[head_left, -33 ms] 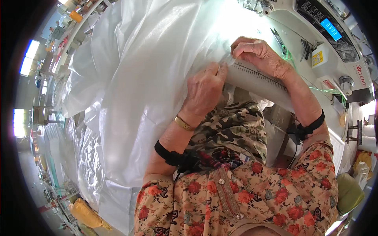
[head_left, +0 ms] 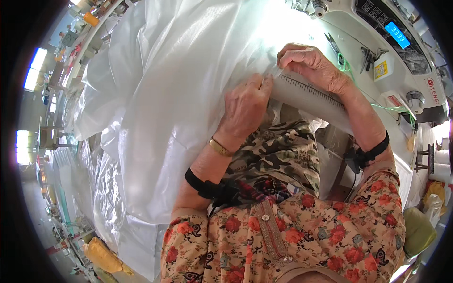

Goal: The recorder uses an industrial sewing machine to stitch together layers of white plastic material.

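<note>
A large sheet of translucent white woven plastic (head_left: 165, 104) spreads in folds across the left and middle of the view. My left hand (head_left: 246, 104) is closed, its thumb and forefinger pinching the sheet's edge near the table's front edge. Just right of it, my right hand (head_left: 312, 66) is closed too, fingers bent and pressed together on the same edge. The fingertips of both hands are close to each other. Under my right hand runs a printed black ruler scale (head_left: 311, 88) along the front of the pale table.
A white sewing machine (head_left: 401, 89) with a lit blue display stands at the right. Near its base lie dark thread snips (head_left: 333, 45) and loose green thread (head_left: 347, 67). A bright lamp glow falls at the top. Crumpled plastic (head_left: 101, 188) hangs at the left.
</note>
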### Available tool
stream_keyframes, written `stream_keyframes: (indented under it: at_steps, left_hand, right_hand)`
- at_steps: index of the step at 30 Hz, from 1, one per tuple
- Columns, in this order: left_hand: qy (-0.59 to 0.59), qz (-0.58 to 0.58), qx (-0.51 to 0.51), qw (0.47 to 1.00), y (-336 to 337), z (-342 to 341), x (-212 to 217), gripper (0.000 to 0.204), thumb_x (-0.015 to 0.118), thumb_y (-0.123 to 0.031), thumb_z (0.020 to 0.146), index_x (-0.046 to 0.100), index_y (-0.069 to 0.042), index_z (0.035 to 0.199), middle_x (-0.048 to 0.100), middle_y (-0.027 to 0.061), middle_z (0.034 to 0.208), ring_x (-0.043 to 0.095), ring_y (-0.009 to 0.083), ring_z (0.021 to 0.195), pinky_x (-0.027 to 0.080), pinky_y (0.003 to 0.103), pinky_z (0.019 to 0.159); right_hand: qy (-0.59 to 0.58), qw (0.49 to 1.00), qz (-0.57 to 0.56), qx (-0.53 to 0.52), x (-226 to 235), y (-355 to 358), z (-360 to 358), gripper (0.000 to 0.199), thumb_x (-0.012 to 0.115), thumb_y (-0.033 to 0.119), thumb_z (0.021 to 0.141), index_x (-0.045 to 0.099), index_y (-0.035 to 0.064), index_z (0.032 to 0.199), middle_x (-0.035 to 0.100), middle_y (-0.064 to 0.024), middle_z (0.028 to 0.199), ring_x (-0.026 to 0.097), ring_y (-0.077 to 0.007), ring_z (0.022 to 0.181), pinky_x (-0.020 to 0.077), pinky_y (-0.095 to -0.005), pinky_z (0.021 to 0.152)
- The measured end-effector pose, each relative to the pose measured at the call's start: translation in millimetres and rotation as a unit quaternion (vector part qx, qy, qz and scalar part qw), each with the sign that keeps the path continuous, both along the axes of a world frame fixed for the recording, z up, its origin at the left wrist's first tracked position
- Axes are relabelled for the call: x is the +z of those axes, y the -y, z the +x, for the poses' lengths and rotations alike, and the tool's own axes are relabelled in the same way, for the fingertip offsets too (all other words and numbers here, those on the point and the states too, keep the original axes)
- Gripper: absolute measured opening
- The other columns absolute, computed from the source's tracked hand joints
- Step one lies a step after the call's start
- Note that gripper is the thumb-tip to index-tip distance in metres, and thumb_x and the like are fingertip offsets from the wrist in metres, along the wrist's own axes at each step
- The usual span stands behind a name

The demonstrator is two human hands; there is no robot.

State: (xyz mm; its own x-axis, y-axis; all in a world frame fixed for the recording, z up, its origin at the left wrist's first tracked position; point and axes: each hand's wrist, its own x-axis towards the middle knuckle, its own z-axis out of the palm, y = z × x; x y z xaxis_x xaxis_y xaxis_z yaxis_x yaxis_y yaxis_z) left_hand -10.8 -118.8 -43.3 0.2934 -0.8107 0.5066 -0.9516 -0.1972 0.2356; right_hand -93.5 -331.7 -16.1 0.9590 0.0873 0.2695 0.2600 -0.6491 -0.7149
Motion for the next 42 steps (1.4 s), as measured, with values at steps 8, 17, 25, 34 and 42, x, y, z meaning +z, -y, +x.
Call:
stream_keyframes:
  at_steps: [8, 17, 25, 34, 42]
  left_hand:
    - [0.017, 0.011, -0.022, 1.000, 1, -3, 3, 0.028, 0.057, -0.002, 0.079, 0.062, 0.001, 0.106, 0.058, 0.0106, 0.087, 0.064, 0.0263, 0.076, 0.052, 0.036, 0.063]
    - [0.013, -0.023, -0.036, 0.999, 1, 1, -4, 0.024, 0.057, -0.003, 0.079, 0.062, 0.000, 0.103, 0.058, 0.0096, 0.084, 0.064, 0.0246, 0.074, 0.052, 0.035, 0.061]
    - [0.009, -0.061, -0.045, 0.997, 2, 3, -6, 0.025, 0.058, -0.001, 0.079, 0.063, -0.001, 0.104, 0.057, 0.0082, 0.080, 0.063, 0.0237, 0.072, 0.052, 0.035, 0.059]
    - [-0.007, -0.071, -0.048, 0.996, 0, 6, -8, 0.028, 0.060, -0.002, 0.077, 0.062, -0.002, 0.105, 0.055, 0.0072, 0.079, 0.062, 0.0224, 0.072, 0.051, 0.034, 0.058]
    - [0.005, -0.076, -0.040, 0.996, -1, 6, -10, 0.027, 0.059, -0.004, 0.079, 0.061, -0.002, 0.105, 0.056, 0.0073, 0.080, 0.063, 0.0227, 0.072, 0.052, 0.034, 0.059]
  right_hand:
    - [0.107, 0.992, -0.061, -0.027, -7, -10, 3, 0.014, 0.059, -0.005, 0.085, 0.059, 0.0050, 0.095, 0.059, -0.0040, 0.093, 0.059, -0.0175, 0.084, 0.0485, -0.0282, 0.078]
    - [0.092, 0.986, -0.134, -0.049, 0, -8, 2, 0.015, 0.064, 0.002, 0.085, 0.056, 0.0082, 0.096, 0.060, -0.0034, 0.100, 0.062, -0.0204, 0.093, 0.0524, -0.0309, 0.084]
    - [0.086, 0.990, -0.100, -0.040, -12, -8, 2, 0.034, 0.066, -0.009, 0.078, 0.062, 0.0099, 0.106, 0.058, -0.0042, 0.108, 0.058, -0.0193, 0.100, 0.0515, -0.0281, 0.087]
    - [0.088, 0.966, -0.240, -0.050, 3, -21, 6, 0.024, 0.064, 0.004, 0.083, 0.059, 0.0123, 0.104, 0.060, -0.0036, 0.102, 0.059, -0.0246, 0.098, 0.0495, -0.0367, 0.089]
    - [0.120, 0.956, -0.259, -0.069, -3, -23, 11, 0.019, 0.064, 0.007, 0.082, 0.057, 0.0132, 0.099, 0.059, -0.0005, 0.098, 0.057, -0.0236, 0.097, 0.0441, -0.0386, 0.092]
